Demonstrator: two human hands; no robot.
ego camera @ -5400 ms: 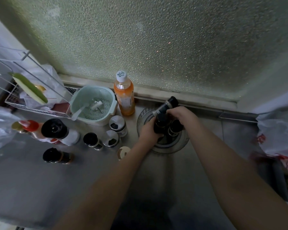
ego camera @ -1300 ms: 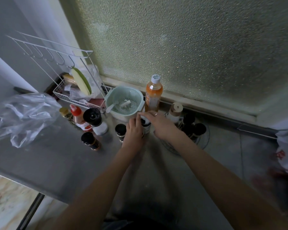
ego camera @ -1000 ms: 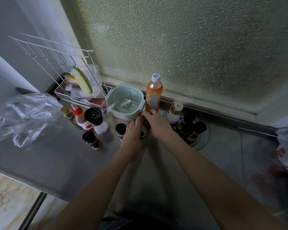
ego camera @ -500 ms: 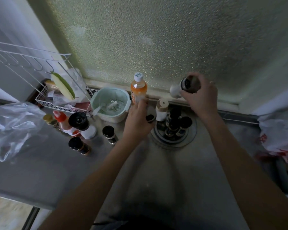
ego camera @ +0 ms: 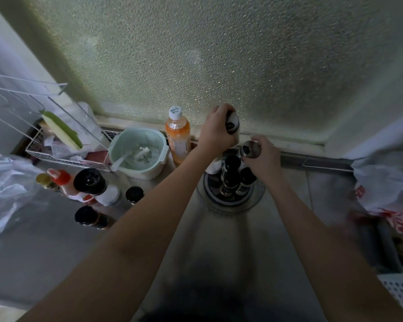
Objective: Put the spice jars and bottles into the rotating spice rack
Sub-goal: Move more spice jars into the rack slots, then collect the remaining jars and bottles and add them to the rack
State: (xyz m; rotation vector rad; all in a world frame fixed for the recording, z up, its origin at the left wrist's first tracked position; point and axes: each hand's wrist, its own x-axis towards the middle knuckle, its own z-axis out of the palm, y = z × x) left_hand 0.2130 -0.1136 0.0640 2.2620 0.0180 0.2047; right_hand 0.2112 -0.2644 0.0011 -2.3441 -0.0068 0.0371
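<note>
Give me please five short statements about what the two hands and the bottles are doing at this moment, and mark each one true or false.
1. Each hand holds a jar. True: the left hand grips a white jar, and the right hand grips a silver-capped jar.
2. The rotating spice rack holds no bottles. False: several dark-capped bottles already stand in it.
3. The orange bottle stands inside the rack. False: it stands on the counter, between the green strainer bowl and the rack.
4. A red-capped bottle waits on the counter, left of the rack. True.
5. The strainer bowl is lying upside down. False: it sits upright, with a white spoon inside.
</note>
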